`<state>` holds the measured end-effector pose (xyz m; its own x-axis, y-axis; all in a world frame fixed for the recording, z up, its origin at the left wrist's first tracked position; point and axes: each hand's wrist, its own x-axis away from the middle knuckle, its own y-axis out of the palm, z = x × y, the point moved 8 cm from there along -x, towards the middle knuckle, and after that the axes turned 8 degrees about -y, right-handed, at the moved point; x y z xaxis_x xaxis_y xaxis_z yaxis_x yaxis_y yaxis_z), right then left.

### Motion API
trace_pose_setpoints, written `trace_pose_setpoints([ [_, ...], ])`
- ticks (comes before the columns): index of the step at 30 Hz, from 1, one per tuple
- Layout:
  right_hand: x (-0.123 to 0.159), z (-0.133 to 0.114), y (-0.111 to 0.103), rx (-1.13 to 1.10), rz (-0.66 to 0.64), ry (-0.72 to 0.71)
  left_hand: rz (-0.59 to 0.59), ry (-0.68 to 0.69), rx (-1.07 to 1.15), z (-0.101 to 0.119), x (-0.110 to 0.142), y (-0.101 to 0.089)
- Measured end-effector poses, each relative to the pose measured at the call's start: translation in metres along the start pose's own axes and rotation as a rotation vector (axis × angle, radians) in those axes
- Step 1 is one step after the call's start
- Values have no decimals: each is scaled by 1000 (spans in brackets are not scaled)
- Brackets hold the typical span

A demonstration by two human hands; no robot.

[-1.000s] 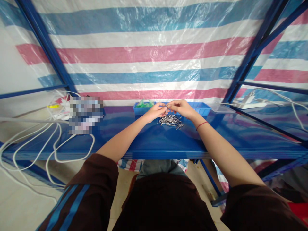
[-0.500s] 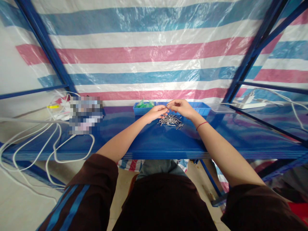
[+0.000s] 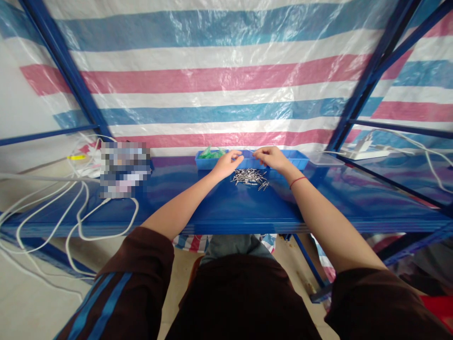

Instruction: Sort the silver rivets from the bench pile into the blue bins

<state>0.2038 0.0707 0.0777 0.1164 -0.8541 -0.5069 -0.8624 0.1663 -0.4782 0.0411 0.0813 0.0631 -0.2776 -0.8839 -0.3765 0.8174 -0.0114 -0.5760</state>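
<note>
The metal pins [image 3: 249, 176] lie in a loose heap on the tabletop [image 3: 244, 205], before the blue tray [image 3: 300, 162]. Whether the grip of left hand [image 3: 226, 164] or right hand [image 3: 274, 158] holds something, I cannot tell; a low finger could scatter the heap.

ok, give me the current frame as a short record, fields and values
left hand: at the pile's upper left, grip contents unclear
right hand: by the blue tray, grip contents unclear
hands: apart
pile: small metal pieces, loose on the blue table, near side of tray
tray: green items in its left end
right wrist: red band
table left: white cables
</note>
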Motion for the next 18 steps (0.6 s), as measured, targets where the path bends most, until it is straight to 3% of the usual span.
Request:
trace_pose_setpoints([
  [4, 7, 39, -43, -203, 393, 286, -16, 71, -338, 4, 2, -6],
  [7, 15, 62, -54, -268, 446, 454, -70, 62, -523, -2, 3, -6],
  [9, 13, 64, -53, -201, 362, 452, -131, 57, -620, -7, 4, -1],
  [12, 4, 50, -42, 47, 138, 271, -201, 55, -715, -14, 7, 8],
  [15, -2, 31, -11, 381, -164, 17, -231, 58, -775, -21, 7, 17],
  [18, -2, 26, 15, 566, -327, -110, -229, 57, -797, -25, 6, 21],
])
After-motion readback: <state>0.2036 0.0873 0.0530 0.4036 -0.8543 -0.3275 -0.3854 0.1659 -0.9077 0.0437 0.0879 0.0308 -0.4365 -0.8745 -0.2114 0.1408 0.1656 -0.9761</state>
